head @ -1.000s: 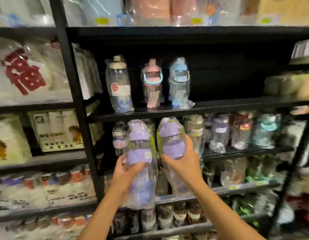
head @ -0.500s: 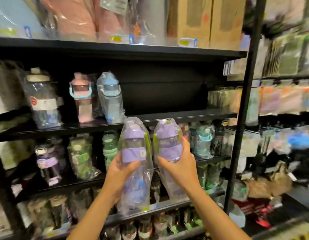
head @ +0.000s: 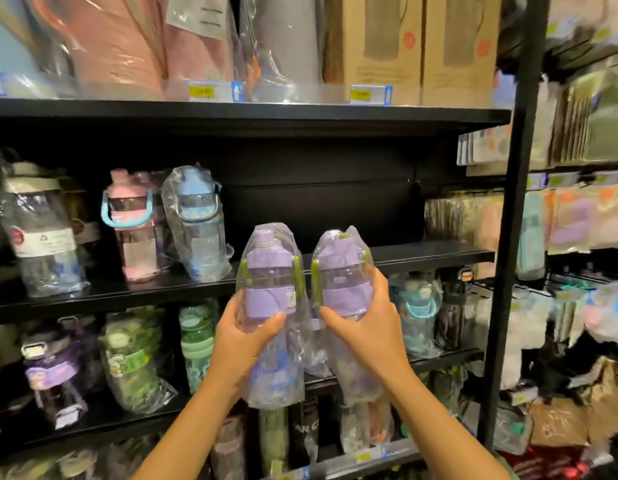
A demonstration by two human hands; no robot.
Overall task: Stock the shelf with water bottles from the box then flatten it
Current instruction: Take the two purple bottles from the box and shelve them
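- Water bottles, two of them, are held side by side in front of a store shelf (head: 421,252), each with a purple lid and band and each sealed in a clear plastic bag.
- A person's left hand (head: 245,336) wraps the lower body of the left bottle (head: 269,268), thumb across the front. The right hand (head: 369,327) grips the right bottle (head: 342,268) the same way at its purple band.
- Both bottles stand upright, long axis vertical, lids up. They are close together but appear not to touch.
- The relation that matters: the shelf board runs straight ahead of the hands. The lids show above its front edge, while the bottle bases hang well below it.
- Judged from this, both bottles need to rise until their bases clear the edge, then go forward onto the board.
- Bare board begins just right of a bagged blue bottle (head: 196,223), which stands beside a pink bottle (head: 132,226), and runs to the black post (head: 512,237).
- The left hand is nearer the blue bottle, so its bottle would likely go next to it. The right hand is nearer the open right-hand stretch.
- The loose bag tails under each bottle could catch on the edge.
- No box is in view, and flattening is not yet begun.
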